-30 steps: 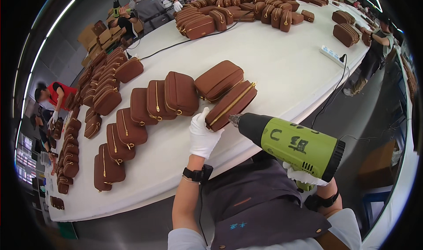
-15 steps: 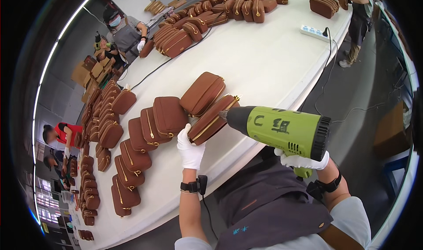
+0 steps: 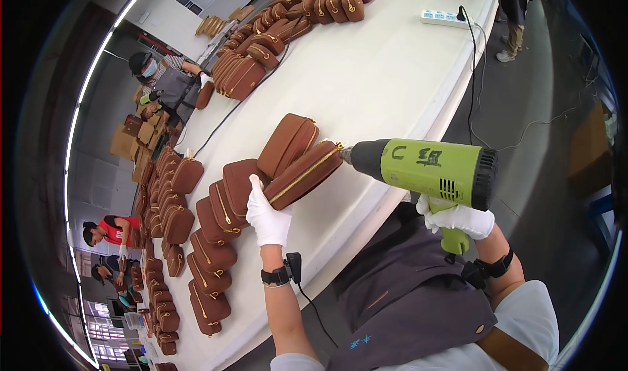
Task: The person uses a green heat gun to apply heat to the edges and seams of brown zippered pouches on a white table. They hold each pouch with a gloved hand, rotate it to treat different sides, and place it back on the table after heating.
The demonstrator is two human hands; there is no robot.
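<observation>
My white-gloved left hand (image 3: 269, 220) grips the near end of a brown zipped pouch (image 3: 306, 175). The pouch is tilted, with its gold zip facing up. A green and black heat gun (image 3: 428, 171) is in my right hand (image 3: 463, 220), also gloved, whose fingers wrap round the handle. The gun's nozzle points left, right by the zip pull at the pouch's far end; whether it touches cannot be made out. Against the held pouch's far side lies another brown pouch (image 3: 288, 142). An overlapping row of brown pouches (image 3: 212, 260) runs from my left hand toward the lower left.
More pouches (image 3: 173, 194) stand in rows at the left and in a large group (image 3: 239, 76) at the far side of the white table (image 3: 366, 76). A black cord crosses it. A power strip (image 3: 446, 19) lies near the right edge. Several co-workers stand around the table.
The view has shifted. The heat gun's nozzle has gone from the pouch's side to its zip-pull end. The held pouch has turned, so its zip faces up more. Both hands keep their grip.
</observation>
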